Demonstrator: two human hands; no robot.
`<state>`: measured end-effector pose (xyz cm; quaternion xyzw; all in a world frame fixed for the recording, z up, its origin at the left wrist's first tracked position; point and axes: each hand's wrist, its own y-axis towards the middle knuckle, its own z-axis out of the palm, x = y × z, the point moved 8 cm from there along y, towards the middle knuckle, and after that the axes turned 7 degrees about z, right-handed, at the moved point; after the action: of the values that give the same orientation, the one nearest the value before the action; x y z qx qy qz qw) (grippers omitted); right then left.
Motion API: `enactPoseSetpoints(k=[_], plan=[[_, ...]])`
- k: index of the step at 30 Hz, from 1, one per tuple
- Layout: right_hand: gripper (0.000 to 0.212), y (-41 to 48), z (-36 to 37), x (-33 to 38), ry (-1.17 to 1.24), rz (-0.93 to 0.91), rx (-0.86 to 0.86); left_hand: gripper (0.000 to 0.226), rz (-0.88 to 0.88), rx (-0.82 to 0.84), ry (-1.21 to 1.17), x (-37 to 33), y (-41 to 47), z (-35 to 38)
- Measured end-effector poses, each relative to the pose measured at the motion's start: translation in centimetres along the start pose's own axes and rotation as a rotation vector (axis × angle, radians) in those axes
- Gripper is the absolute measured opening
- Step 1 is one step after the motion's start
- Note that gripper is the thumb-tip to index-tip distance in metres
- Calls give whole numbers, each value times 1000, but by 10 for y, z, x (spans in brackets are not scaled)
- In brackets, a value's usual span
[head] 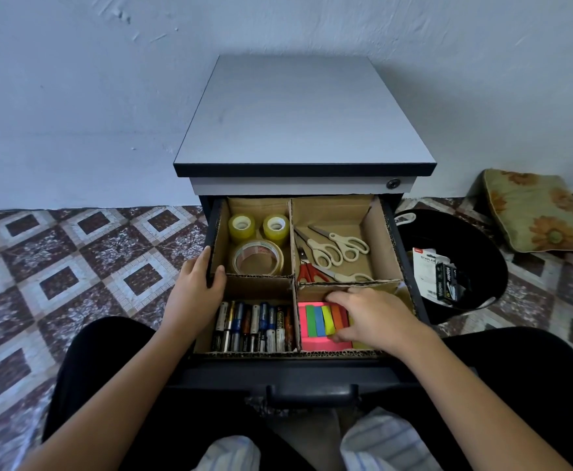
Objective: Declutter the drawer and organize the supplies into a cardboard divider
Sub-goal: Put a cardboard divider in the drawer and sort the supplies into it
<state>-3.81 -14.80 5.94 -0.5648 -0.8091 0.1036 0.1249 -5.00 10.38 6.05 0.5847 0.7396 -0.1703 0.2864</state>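
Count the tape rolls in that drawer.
3, all in the far-left compartment of the cardboard divider: left small roll at the back, right small roll beside it, large roll in front of them. None appears hidden.

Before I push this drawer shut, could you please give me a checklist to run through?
1. Tape rolls together in the back-left cell: ok.
2. Scissors all inside the back-right cell: ok.
3. Batteries lined up in the front-left cell: ok.
4. Notes let go in the front-right cell: not ok, the right grip holds them.
5. Drawer wall free of fingers: not ok, the left grip holds it.
6. Stapler packs in the bin beside the drawer, meant to stay out: cannot tell.
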Motion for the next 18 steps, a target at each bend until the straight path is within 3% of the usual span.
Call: enactPoseSetpoints(k=[9,18], plan=[[53,3,2,0,-52,-48,-14,55,1,-10,9,0,1,0],[56,6,3,0,-54,-57,-62,55,-5,-7,8,-1,1,0]])
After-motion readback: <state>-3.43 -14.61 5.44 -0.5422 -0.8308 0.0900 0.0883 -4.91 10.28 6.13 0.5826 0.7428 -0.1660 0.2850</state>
